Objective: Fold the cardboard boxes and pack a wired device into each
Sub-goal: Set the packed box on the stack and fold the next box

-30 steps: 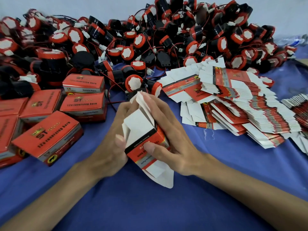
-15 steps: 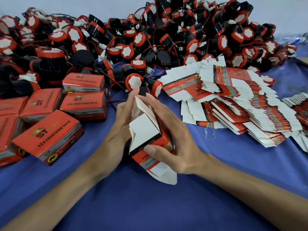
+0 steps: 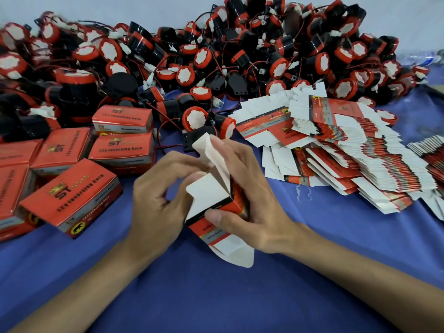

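Note:
A half-formed red and white cardboard box (image 3: 211,200) stands tilted above the blue cloth at centre, its white end flaps spread at top and bottom. My right hand (image 3: 249,195) grips its right side, thumb across the red front face and fingers reaching up to the top flap. My left hand (image 3: 158,200) is at the box's left side with curled fingertips on a white side flap. A big heap of black and red wired devices (image 3: 199,58) fills the back. A fanned pile of flat unfolded boxes (image 3: 336,145) lies to the right.
Several closed red boxes (image 3: 72,195) sit on the left of the blue cloth (image 3: 216,296). One device (image 3: 206,121) with red wires lies just beyond my hands. A pale wall runs behind the heap.
The left hand shifted from flat against the box's left side to fingertips curled onto a white side flap. The box was turned slightly and its top flap bent over by the right fingers.

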